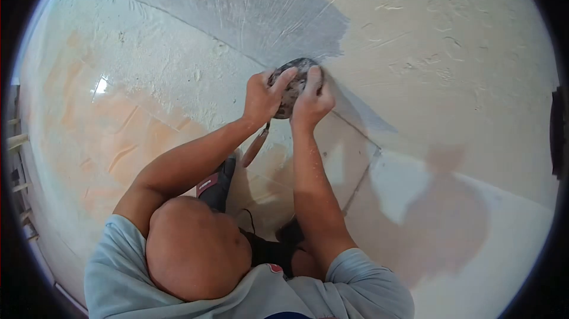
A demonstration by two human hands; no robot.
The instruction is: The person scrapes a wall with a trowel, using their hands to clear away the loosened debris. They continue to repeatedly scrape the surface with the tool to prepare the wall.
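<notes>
Both hands grip a dark, rounded, bowl-like piece (287, 104) smeared with pale plaster, held close to the line where the wall meets the floor. My left hand (261, 97) closes on its left edge with the thumb across the face. My right hand (312, 104) grips the right edge, its thumb also on top. A brown wooden handle (255, 149) with a dark metal neck hangs just below the left hand. The far end of that handle's tool is hidden behind the dark piece. White dust coats my fingers.
A grey damp-looking patch (237, 5) fans across the pale wall (438, 82) above. Plaster crumbs and smears lie on the tiled floor (136, 64) at left. A dark shoe (220, 182) stands below the hands. Railing-like bars (19, 141) line the left edge.
</notes>
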